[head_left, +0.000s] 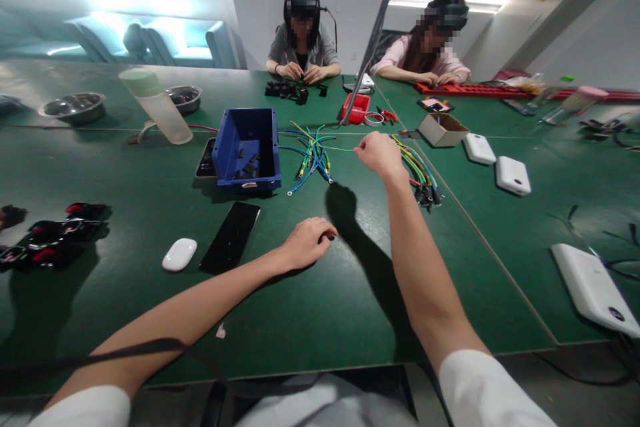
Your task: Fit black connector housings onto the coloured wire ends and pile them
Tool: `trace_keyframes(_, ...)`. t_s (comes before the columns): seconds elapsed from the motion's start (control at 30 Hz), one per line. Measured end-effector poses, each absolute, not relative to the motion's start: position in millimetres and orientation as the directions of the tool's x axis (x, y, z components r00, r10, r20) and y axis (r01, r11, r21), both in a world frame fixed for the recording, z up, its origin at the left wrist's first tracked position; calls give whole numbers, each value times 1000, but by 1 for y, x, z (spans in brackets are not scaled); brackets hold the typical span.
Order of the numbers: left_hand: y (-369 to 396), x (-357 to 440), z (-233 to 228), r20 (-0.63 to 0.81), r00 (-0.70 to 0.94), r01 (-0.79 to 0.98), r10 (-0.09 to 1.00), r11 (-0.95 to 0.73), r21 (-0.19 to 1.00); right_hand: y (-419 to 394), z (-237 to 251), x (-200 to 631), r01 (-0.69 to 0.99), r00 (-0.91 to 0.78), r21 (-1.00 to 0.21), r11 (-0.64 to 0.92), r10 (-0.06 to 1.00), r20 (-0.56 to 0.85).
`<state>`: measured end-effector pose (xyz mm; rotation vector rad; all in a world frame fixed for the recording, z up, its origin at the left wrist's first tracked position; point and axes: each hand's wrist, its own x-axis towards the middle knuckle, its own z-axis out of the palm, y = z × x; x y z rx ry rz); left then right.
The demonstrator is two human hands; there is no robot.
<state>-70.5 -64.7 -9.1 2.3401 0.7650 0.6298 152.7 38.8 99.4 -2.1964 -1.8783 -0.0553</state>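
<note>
My right hand [379, 155] is closed in a pinch, raised over the table. Between its fingertips is the end of a thin green wire [343, 149], which stretches left to a loose pile of blue, green and yellow wires [313, 157], some with ring terminals. My left hand [311, 242] rests low on the green table, its fingers curled around a small black piece [332, 237] that shows only in part. A blue bin [249, 184] with several small black pieces inside stands beyond it to the left. Right of my right hand lies a bundle of wires with dark ends [425, 180].
A black phone [231, 237] and a white case [179, 255] lie left of my left hand. A frosted bottle [163, 110] stands behind the bin. White power banks [513, 175] and a small cardboard box [443, 130] are rightward. Two people work across the table.
</note>
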Motion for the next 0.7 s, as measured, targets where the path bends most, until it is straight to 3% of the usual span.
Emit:
trace_keyframes(0.17,-64,-71,-9,245,723,369,647,-660,654,43,94,157,973,131,-215,-81,964,230)
trace_keyframes(0.33,-64,-71,-9,246,724,366,645,-661,656,55,74,157,932,19,-356,66,973,230)
trace_keyframes(0.53,-64,-71,-10,255,729,354,635,-669,654,52,43,143,822,234,-569,-39,932,275)
trace_keyframes(0.7,-64,-72,-10,270,728,341,630,-675,655,29,19,132,588,295,-808,-8,933,205)
